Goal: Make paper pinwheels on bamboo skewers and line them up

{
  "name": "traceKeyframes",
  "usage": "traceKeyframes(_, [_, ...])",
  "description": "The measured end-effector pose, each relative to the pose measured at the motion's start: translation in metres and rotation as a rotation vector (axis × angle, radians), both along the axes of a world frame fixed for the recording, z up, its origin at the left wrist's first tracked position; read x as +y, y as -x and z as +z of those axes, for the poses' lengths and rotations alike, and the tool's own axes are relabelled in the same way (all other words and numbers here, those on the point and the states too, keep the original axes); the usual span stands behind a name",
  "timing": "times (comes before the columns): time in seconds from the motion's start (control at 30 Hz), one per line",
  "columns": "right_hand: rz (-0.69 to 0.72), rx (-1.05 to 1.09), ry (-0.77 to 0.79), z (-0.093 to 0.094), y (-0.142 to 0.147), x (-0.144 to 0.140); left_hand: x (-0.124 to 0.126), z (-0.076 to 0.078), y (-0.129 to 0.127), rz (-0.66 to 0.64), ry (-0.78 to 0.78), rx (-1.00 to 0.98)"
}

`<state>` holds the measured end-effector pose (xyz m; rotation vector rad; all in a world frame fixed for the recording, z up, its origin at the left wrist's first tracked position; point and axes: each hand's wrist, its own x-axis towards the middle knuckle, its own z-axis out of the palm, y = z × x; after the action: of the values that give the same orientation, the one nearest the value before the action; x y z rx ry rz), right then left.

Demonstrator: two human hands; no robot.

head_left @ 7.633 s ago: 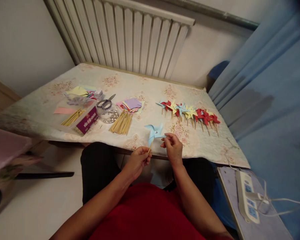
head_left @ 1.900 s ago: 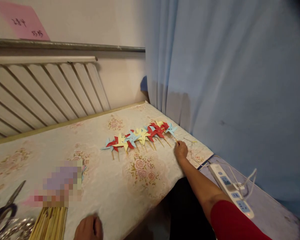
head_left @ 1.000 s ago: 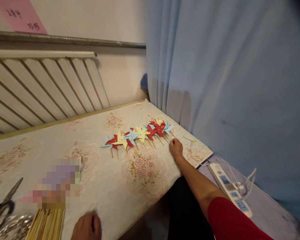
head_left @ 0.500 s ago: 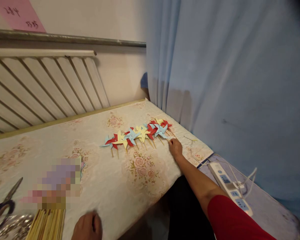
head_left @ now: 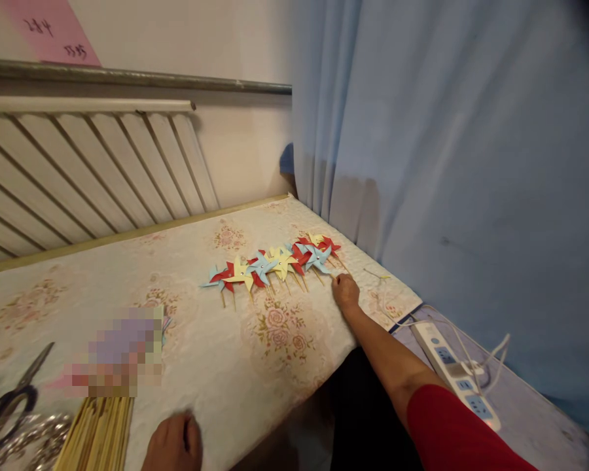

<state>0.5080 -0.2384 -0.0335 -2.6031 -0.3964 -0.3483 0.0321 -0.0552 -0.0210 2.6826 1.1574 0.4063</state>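
Near the table's right edge, the right hand (head_left: 346,292) is pinching the blue pinwheel (head_left: 318,258) by its stick, over other pinwheels (head_left: 242,273). The left hand (head_left: 173,441) is sitting near the front edge, grip too hidden to tell. Wide cloth (head_left: 216,373) is lying between.

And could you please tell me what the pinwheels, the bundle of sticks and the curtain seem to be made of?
Pinwheels: probably matte paper or thin card, judging by their crisp, folded points.
Bundle of sticks: likely bamboo or wood, seemingly uncoated, yellowish with darker streaks.
Curtain: looks like matte fabric, since it hangs in soft folds.
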Motion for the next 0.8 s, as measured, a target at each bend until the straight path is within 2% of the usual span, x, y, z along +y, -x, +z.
traceKeyframes(0.37, [-0.043,-0.033,-0.053,0.007,0.019,-0.024,-0.003,0.001,0.0,-0.015,-0.079,0.013])
traceKeyframes(0.63, [-0.119,-0.056,-0.065,0.031,0.013,-0.035,-0.005,0.003,0.0,-0.038,-0.133,0.015])
traceKeyframes(0.8, [-0.048,-0.069,-0.046,0.041,0.028,-0.042,-0.005,0.004,0.0,-0.043,-0.147,0.025])
